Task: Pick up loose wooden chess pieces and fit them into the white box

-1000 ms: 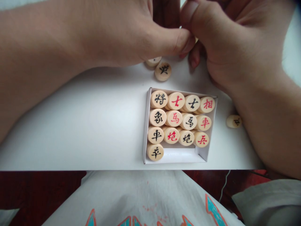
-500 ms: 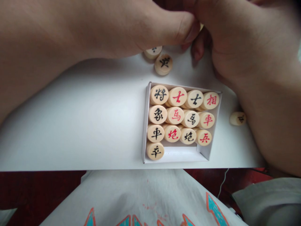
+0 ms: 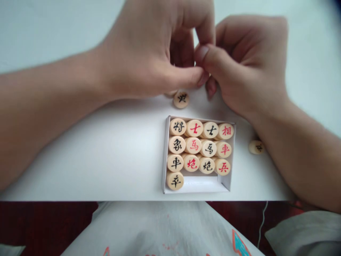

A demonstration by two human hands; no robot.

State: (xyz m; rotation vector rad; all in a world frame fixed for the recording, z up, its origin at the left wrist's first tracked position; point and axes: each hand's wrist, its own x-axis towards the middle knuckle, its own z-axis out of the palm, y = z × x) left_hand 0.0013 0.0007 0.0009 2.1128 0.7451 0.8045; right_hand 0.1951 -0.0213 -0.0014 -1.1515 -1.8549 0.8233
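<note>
My left hand (image 3: 157, 46) and my right hand (image 3: 250, 67) meet above the table, thumbs and fingertips pressed together. Whatever they pinch is hidden behind the fingers. Just below my left hand lies a Chinese chess piece (image 3: 181, 100) with a black character, and a second piece (image 3: 171, 93) is mostly covered by that hand. Nearer my body stands an open white box (image 3: 199, 184) holding stacked round wooden pieces with red and black characters. Three rows run across it. One black-marked piece (image 3: 175, 181) sits alone at the front left, beside a stretch of bare box floor.
Another loose piece (image 3: 256, 147) lies right of the box, close to my right forearm. The white table (image 3: 119, 160) ends at a straight front edge just past the box. Below it are my light printed clothing (image 3: 165, 227) and a thin white cable (image 3: 262, 224).
The camera view has shifted, so the box and loose pieces appear lower and smaller, and more of both hands shows. My fingertips stay together; a pale sliver between them is no longer visible.
</note>
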